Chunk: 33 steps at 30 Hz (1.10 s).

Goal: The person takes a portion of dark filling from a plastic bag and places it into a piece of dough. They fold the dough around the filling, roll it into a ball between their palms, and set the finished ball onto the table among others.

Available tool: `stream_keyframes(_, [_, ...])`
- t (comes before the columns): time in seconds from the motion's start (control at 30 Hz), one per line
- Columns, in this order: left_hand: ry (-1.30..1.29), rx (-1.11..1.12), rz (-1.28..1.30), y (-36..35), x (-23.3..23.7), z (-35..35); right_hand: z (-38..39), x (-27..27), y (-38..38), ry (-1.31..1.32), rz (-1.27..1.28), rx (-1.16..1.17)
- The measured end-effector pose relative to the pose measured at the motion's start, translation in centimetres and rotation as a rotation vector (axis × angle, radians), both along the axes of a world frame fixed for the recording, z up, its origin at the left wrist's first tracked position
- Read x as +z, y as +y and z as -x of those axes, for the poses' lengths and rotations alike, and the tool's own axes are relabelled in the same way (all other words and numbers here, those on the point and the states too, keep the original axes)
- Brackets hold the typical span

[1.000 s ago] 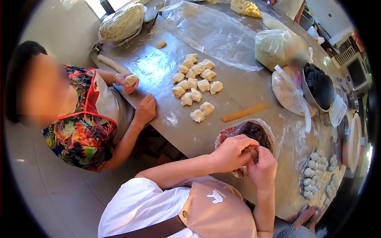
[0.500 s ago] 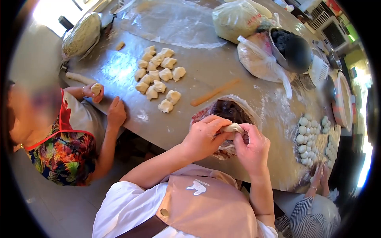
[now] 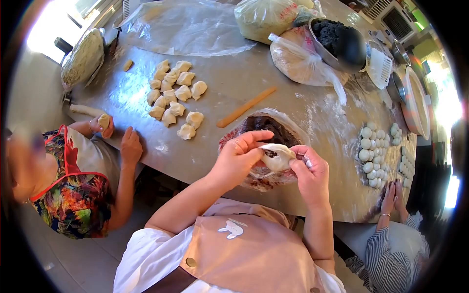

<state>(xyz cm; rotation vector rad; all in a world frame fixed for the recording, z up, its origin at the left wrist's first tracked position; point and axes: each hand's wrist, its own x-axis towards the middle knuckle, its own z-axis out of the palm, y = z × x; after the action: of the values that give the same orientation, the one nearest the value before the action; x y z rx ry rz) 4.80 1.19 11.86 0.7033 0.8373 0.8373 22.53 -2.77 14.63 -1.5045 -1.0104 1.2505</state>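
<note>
Between my two hands is a piece of white dough (image 3: 277,160), shaped like a small cup with dark filling showing inside its opening. My left hand (image 3: 239,152) pinches its left rim, the index finger stretched out above. On the other side, my right hand (image 3: 310,171) grips the dough's right edge between thumb and fingers. Directly beneath and behind lies a plastic bag of dark filling (image 3: 264,124), its edges folded open. A wooden rolling pin (image 3: 246,107) rests on the table just beyond the bag.
Several dough lumps (image 3: 171,95) lie left of the rolling pin. At left, a co-worker's hand (image 3: 104,126) holds dough. Rows of round balls (image 3: 373,154) sit at right near another person's hands (image 3: 389,200). Behind are a metal bowl of dark paste (image 3: 332,41) and a plastic bag (image 3: 303,61).
The dough has opened from a folded strip into a cup shape, with filling now visible. My hands have spread slightly around it. The whole view has shifted a little.
</note>
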Motion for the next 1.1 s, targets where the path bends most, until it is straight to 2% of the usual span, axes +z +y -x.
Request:
stream_keyframes(0.03, [-0.147,0.007,0.117,0.1,0.2,-0.1,0.0,0.0,-0.1,0.077,0.017,-0.037])
stream_keyframes(0.07, [-0.183,0.016,0.098,-0.1,-0.5,-0.3,0.0,0.0,-0.1,0.153,0.032,-0.073])
stream_keyframes(0.2, [-0.005,0.008,0.001,-1.4,0.9,-1.4,0.7,-1.1,-0.9,0.182,-0.057,-0.16])
stream_keyframes(0.27, [-0.044,-0.033,0.025,-1.5,0.2,-1.8,1.1,-1.6,-1.1,0.222,-0.103,-0.185])
stream_keyframes(0.37, [-0.031,-0.023,0.029,-1.5,-0.1,-2.0,1.0,-2.1,-1.3,0.01,-0.186,-0.088])
stream_keyframes(0.47, [0.1,-0.035,-0.036,-1.5,0.1,-1.8,0.6,-0.1,-0.9,-0.444,-0.231,-0.001])
stream_keyframes(0.57, [0.196,-0.031,-0.126,-1.6,-0.5,-1.9,0.3,0.7,-0.2,-0.58,-0.351,0.031])
stream_keyframes(0.67, [0.246,-0.069,-0.142,-1.7,-1.0,-1.9,0.5,0.4,0.1,-0.481,-0.338,0.037])
stream_keyframes(0.73, [0.222,-0.094,-0.098,-1.6,-0.6,-1.7,0.2,0.0,0.0,-0.411,-0.237,-0.009])
stream_keyframes(0.87, [-0.003,-0.168,0.041,-0.9,0.4,-1.3,0.1,0.2,-0.1,-0.199,-0.07,-0.067])
stream_keyframes(1.1, [-0.319,-0.122,0.35,-0.8,0.8,-2.4,-1.2,-0.1,-0.9,-0.062,-0.073,-0.164])
